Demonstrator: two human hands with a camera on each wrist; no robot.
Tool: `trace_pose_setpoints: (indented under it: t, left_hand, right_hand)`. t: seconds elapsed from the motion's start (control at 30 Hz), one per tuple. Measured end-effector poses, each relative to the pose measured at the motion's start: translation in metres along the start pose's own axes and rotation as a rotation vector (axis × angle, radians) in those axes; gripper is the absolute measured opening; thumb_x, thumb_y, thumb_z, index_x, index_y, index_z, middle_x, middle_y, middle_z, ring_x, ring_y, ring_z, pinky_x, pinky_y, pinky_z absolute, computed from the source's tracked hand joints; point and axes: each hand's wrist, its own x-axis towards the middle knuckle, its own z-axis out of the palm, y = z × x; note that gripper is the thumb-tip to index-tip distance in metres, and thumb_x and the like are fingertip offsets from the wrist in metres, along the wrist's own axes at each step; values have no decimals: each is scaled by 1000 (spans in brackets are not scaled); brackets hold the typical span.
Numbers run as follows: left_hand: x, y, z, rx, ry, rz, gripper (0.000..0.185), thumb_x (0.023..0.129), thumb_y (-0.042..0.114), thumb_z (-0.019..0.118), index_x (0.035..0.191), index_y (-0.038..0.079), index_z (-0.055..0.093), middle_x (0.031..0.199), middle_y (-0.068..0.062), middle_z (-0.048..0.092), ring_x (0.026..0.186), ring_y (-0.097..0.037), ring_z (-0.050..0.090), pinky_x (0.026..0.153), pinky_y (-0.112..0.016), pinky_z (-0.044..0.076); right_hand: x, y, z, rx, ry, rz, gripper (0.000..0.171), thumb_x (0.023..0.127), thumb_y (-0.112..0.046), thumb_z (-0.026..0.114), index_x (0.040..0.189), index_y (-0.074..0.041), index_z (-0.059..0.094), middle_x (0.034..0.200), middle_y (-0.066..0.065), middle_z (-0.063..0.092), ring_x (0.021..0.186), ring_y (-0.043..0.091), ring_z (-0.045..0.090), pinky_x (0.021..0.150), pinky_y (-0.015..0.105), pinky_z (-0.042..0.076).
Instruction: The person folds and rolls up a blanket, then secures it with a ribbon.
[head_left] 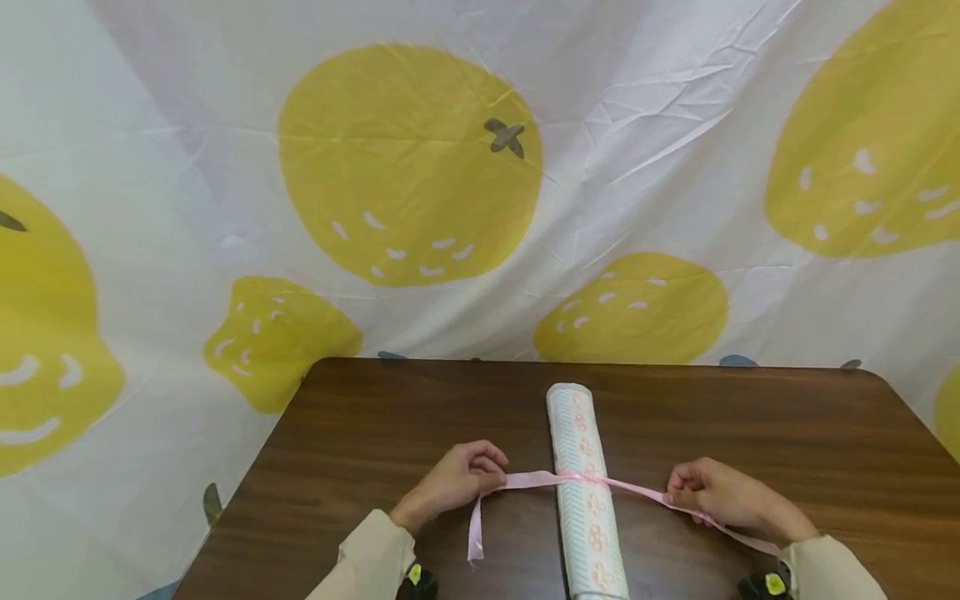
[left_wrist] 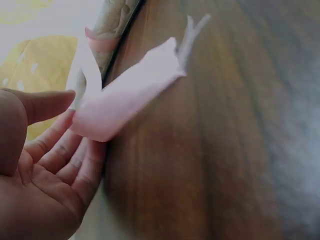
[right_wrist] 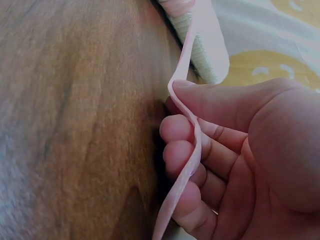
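Observation:
A long roll of patterned material, pale with green zigzags and orange prints, lies lengthwise on the table. Around its middle runs a pink ribbon, crossed on top, its two ends drawn out sideways. Left of the roll, my left hand pinches one end between thumb and fingers, and a short tail hangs from it. On the other side my right hand grips the second end. In the right wrist view, this ribbon length passes under the thumb and along the curled fingers.
The brown wooden table has rounded far corners. Right behind it hangs a white cloth printed with yellow fruit. A dark wrist device shows below each sleeve.

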Motion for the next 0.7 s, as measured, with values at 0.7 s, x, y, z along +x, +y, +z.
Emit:
trace_pose_setpoints:
  t: [0.7]
  left_hand:
    - [12, 33, 27, 134, -224, 119, 27, 92, 12, 70, 118, 7, 65, 94, -9, 75, 82, -6, 65, 74, -21, 50]
  right_hand:
    - [-1, 1, 1, 17, 14, 18, 12, 97, -6, 56, 90, -2, 63, 64, -3, 54, 48, 3, 47, 42, 16, 38]
